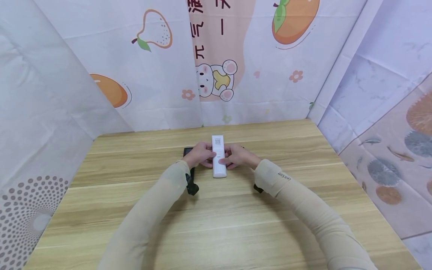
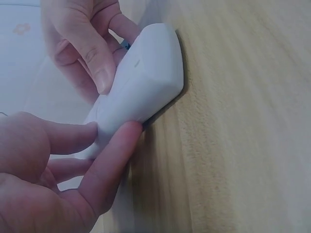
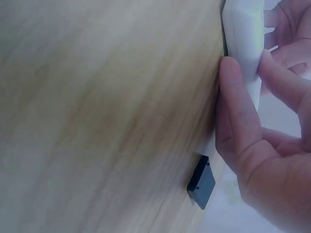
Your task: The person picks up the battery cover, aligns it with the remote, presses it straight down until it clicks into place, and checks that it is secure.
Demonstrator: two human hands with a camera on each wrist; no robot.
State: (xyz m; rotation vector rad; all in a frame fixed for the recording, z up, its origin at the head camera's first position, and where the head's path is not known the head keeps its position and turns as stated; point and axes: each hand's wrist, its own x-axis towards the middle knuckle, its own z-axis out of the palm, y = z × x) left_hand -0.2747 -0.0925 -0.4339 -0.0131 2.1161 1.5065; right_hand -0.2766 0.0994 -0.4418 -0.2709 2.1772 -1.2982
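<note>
A white remote control (image 1: 219,170) is held lengthwise between both hands, over the middle of the wooden table. A label with a square printed code shows at its far end. My left hand (image 1: 201,153) grips its left side, the thumb on the upper face. From the other side my right hand (image 1: 238,155) pinches it, thumb on top and fingers along the edge. In the left wrist view the near end of the remote (image 2: 150,63) lies close to the tabletop; whether it touches is unclear. Its underside is hidden.
A dark rectangular thing (image 1: 188,150) is partly hidden behind the left hand. In the right wrist view a small dark flat object (image 3: 201,182) lies on the table beyond the right hand. A printed curtain (image 1: 152,93) hangs along the table's (image 1: 216,225) back edge.
</note>
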